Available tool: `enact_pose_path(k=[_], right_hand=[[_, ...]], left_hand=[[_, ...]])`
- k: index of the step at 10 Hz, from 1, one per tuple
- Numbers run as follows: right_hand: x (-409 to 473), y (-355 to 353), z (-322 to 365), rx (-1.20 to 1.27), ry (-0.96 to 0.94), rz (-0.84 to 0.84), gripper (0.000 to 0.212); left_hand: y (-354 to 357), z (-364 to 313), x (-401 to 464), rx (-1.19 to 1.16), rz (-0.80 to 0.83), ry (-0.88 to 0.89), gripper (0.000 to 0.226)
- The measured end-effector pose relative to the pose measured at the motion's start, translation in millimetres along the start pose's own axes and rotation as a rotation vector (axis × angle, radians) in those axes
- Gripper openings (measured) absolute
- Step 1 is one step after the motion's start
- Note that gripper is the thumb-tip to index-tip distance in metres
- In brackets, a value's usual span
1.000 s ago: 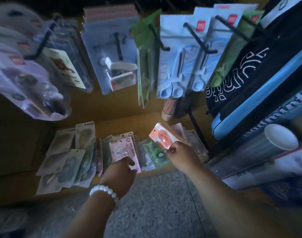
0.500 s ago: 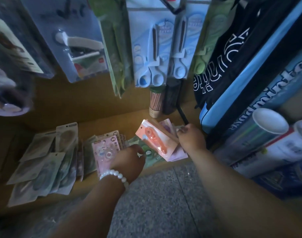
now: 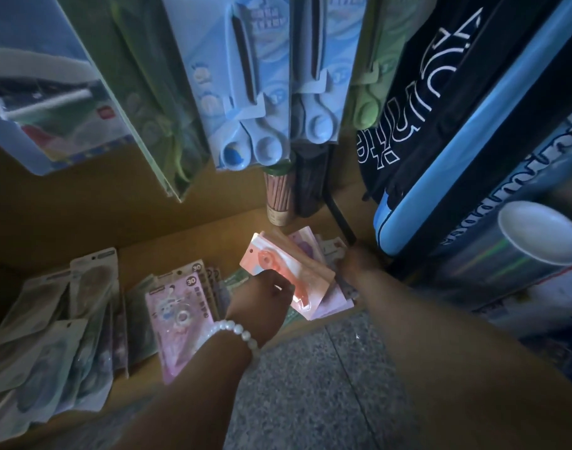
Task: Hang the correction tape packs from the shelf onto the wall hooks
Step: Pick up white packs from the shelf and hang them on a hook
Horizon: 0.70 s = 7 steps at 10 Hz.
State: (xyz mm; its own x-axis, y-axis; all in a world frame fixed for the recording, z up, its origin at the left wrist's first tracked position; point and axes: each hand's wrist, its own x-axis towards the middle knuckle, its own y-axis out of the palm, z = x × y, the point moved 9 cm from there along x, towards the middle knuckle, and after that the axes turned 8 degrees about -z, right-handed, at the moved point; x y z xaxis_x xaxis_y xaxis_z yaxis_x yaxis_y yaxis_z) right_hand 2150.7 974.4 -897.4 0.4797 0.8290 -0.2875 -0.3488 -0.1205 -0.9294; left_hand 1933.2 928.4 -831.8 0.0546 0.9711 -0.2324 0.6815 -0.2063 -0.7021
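A stack of correction tape packs, topped by an orange-pink pack (image 3: pixel 278 264), is lifted off the low wooden shelf (image 3: pixel 187 235). My right hand (image 3: pixel 359 264) grips the stack's right edge. My left hand (image 3: pixel 262 303), with a pearl bracelet on the wrist, has its fingers curled onto the near left edge of the same stack. A pink pack marked 30 (image 3: pixel 180 313) lies on the shelf left of my left wrist. More pale packs (image 3: pixel 51 336) lie fanned out at the far left of the shelf.
Blue scissor packs (image 3: pixel 252 92), green packs (image 3: pixel 154 102) and a stapler pack (image 3: pixel 51 102) hang on the wall above. A tube of pencils (image 3: pixel 279 196) stands at the shelf's back. A black and blue bag (image 3: pixel 440 125) and foil rolls (image 3: pixel 521 248) crowd the right. Grey speckled floor (image 3: pixel 310 384) lies below.
The view has dropped closer to the shelf. My right hand has drawn the stack up and rightwards, and my left hand has left the pink pack and reached over to the stack.
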Motion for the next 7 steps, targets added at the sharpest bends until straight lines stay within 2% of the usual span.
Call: enact_pose_path(k=[1, 2, 3, 4, 5, 6, 7], right_hand=[[-2.9, -1.0, -2.3, -0.037, 0.018, 0.038, 0.038], [20.9, 10.8, -0.2, -0.025, -0.059, -0.053, 0.037], [22.6, 4.3, 0.2, -0.002, -0.059, -0.136, 0.042], [0.7, -34.8, 9.5, 0.097, -0.026, -0.267, 0.043], [-18.3, -46.0, 28.6, -0.002, -0.169, -0.282, 0.045], [-33.9, -64.7, 45.4, 0.037, -0.307, -0.447, 0.04], [-50.6, -81.5, 65.2, 0.182, -0.442, -0.613, 0.026]], left_hand=[[1.6, 3.9, 1.2, -0.005, 0.002, -0.017, 0.011], [0.5, 7.0, 3.2, -0.005, 0.004, -0.036, 0.014], [-2.2, 4.0, 4.6, -0.014, 0.01, -0.038, 0.015], [-5.6, -0.2, 5.9, -0.046, 0.008, -0.048, 0.015], [-9.3, -3.3, 4.2, -0.074, -0.014, -0.051, 0.01], [-10.5, -2.7, 2.2, -0.113, -0.031, -0.065, 0.009], [-15.4, 0.4, 1.4, -0.215, -0.066, -0.109, 0.008]])
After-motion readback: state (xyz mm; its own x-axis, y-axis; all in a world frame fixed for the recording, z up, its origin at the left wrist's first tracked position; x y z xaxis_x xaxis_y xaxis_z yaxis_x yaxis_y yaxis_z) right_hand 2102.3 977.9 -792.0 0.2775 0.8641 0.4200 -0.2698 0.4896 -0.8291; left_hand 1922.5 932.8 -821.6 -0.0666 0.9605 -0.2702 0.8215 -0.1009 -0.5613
